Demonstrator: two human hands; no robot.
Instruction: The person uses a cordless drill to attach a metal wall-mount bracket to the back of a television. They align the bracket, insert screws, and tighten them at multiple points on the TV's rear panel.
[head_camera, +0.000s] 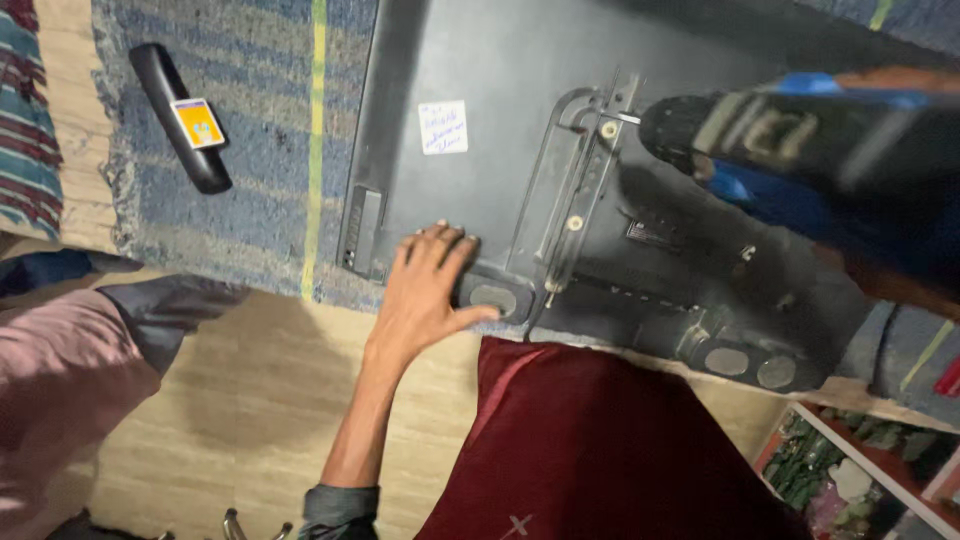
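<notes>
Left hand open, flat on television back; right hand hidden behind blurred power drill, grip unclear.

right hand: mostly hidden behind blurred power drill | television back: cut off at top edge

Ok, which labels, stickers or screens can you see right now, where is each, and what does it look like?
White sticker: square, handwritten marks, on the back panel of the flat screen, which lies face down on the striped rug.
Yellow label: small rectangle with a blue mark, on the black remote, left on the rug.
Dark rating label: small, blurred, beside the mounting bracket.
</notes>
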